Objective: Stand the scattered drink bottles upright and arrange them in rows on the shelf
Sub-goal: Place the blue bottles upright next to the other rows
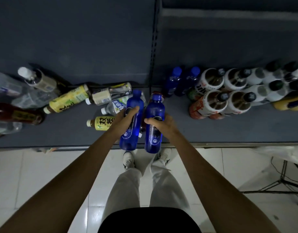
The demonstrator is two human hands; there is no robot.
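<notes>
Left hand (126, 118), right hand (159, 122): each grip clamped on one blue bottle (134, 105), two total.

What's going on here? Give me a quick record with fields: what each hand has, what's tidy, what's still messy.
left hand: holds a blue bottle by its middle
right hand: holds a second blue bottle, same grip
tidy: upright bottles in rows on the right of the shelf, two blue ones at the back
messy: yellow-label bottles and clear ones lying down on the left
floor: white tiles
</notes>
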